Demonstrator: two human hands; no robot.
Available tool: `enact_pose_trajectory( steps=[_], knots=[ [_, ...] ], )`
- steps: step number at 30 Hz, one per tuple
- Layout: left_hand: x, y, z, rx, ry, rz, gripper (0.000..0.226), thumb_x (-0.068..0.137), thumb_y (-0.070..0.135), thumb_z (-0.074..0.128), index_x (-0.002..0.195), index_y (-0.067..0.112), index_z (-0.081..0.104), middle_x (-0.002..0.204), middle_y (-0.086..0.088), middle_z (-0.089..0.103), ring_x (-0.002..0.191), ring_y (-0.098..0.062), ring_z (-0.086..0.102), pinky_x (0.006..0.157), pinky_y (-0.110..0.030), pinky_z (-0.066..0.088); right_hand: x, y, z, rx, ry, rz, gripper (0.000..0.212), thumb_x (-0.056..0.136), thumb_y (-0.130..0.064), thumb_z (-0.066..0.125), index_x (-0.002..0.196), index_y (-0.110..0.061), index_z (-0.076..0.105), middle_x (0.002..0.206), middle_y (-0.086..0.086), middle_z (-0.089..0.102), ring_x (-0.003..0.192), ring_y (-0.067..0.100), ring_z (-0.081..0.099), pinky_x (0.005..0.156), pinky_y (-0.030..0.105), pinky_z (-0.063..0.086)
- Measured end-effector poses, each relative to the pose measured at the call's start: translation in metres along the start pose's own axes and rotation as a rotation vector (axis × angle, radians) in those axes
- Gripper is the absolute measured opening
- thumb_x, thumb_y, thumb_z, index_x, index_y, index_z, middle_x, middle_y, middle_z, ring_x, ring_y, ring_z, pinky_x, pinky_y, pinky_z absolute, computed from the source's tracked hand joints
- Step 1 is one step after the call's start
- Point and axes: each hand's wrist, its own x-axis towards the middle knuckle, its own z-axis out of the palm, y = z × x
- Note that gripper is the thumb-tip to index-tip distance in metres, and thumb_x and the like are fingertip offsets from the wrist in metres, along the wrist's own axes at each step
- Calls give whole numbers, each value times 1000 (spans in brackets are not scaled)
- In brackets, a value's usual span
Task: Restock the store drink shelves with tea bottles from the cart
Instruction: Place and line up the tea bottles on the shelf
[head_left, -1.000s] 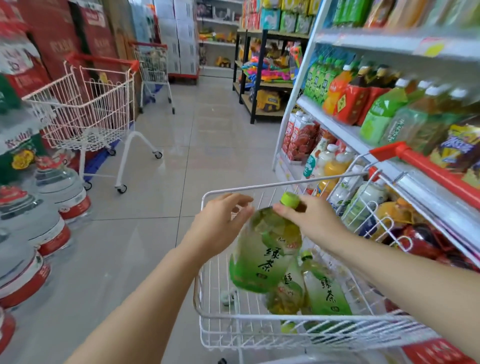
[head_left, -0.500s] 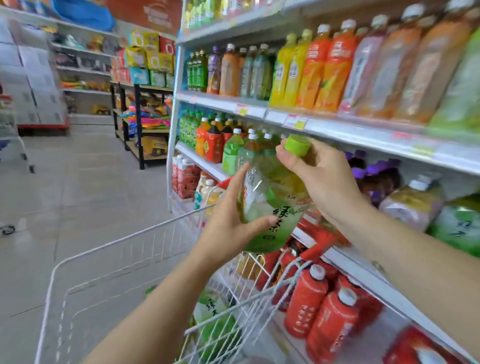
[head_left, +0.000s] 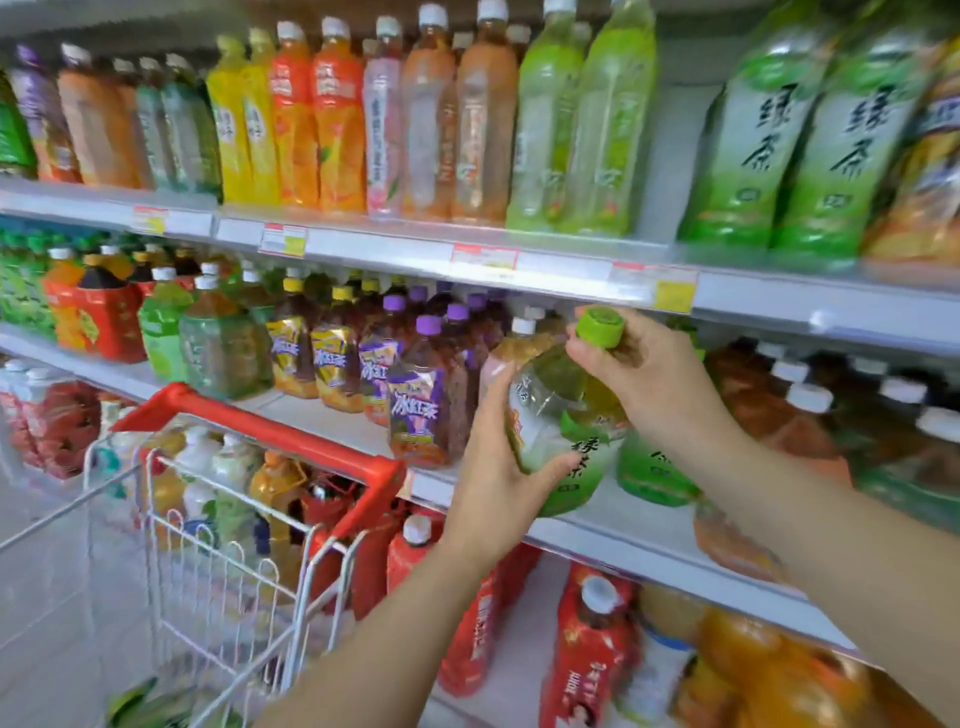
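Tea bottle (head_left: 563, 431) is tilted just above the near edge of the middle shelf (head_left: 613, 527). My left hand (head_left: 493, 488) is wrapped round its belly and my right hand (head_left: 654, 379) is pinching the green cap (head_left: 600, 326). How do I seat it? (newbie)

oldhand: I'd stand it upright first, then slide it back into the gap left of the other green bottle (head_left: 649, 473). It's thin clear plastic with a glossy label and rounded shoulders, so I'd guess it dents and slips. Support the belly, not just the cap.
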Motion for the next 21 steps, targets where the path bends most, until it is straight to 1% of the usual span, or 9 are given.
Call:
enact_pose_trajectory(
  steps=[1, 3, 5, 8, 10, 14, 16, 19, 21],
  knots=[
    [2, -6, 11, 4, 9, 10, 86, 74, 22, 77, 136, 47, 22, 141, 36, 29, 135, 4, 29, 113, -23, 26, -2, 14, -4, -78, 20, 40, 6, 86, -28, 66, 92, -29, 65, 93, -12, 68, 88, 4, 62, 82, 18, 48],
    [6, -19, 31, 2, 35, -5, 88, 74, 18, 78, 134, 47, 22, 135, 42, 25, 133, 9, 27, 110, -14, 23, -7, 45, -9, -182, 25, 174, 36, 81, -48, 63, 106, -23, 65, 108, -3, 67, 103, 11, 60, 94, 31, 47],
    [13, -34, 49, -3, 67, -51, 85, 73, 16, 79, 139, 33, 27, 141, 25, 32, 135, 2, 28, 111, -15, 22, -16, 70, -10, -162, -13, 363, 68, 74, -61, 60, 129, -22, 54, 129, -2, 58, 118, 14, 54, 102, 42, 44],
    [25, -47, 70, 11, 90, -98, 85, 75, 15, 78, 141, 25, 27, 139, 16, 35, 127, 5, 28, 104, -3, 20, -23, 96, -6, -16, -63, 544, 84, 72, -60, 64, 144, -34, 30, 143, -14, 42, 128, 12, 45, 104, 47, 41],
    [35, -55, 82, 14, 97, -117, 86, 75, 15, 78, 143, 26, 26, 139, 12, 37, 125, 3, 29, 104, -6, 20, -19, 109, -4, 13, -53, 569, 96, 64, -65, 64, 146, -41, 21, 151, -14, 31, 133, 12, 39, 106, 48, 40],
    [49, -77, 98, 35, 100, -181, 91, 74, 15, 79, 145, 22, 22, 145, -4, 35, 136, -18, 30, 111, -36, 29, -1, 130, 0, 61, -50, 556, 97, 70, -55, 71, 148, -38, 16, 153, -10, 27, 134, 15, 40, 108, 46, 37],
    [49, -83, 100, 40, 72, -183, 94, 76, 14, 77, 147, 24, 15, 145, 0, 30, 136, -20, 28, 110, -31, 27, 4, 138, 6, -12, -75, 517, 105, 63, -59, 73, 148, -37, 15, 152, -9, 30, 135, 15, 39, 110, 44, 36],
    [40, -89, 95, 61, -12, -128, 98, 81, 15, 73, 147, 37, 5, 143, 2, 26, 131, -7, 27, 105, -21, 28, 6, 147, 13, -117, -65, 461, 116, 56, -63, 73, 149, -35, 10, 153, -9, 28, 139, 10, 31, 113, 39, 31],
    [31, -92, 89, 93, -45, -97, 95, 84, 15, 70, 141, 49, 2, 139, 2, 30, 122, -3, 34, 98, -13, 30, 7, 153, 15, -170, -54, 415, 112, 65, -48, 79, 150, -32, 9, 153, -8, 28, 138, 10, 30, 113, 30, 27]
  ],
)
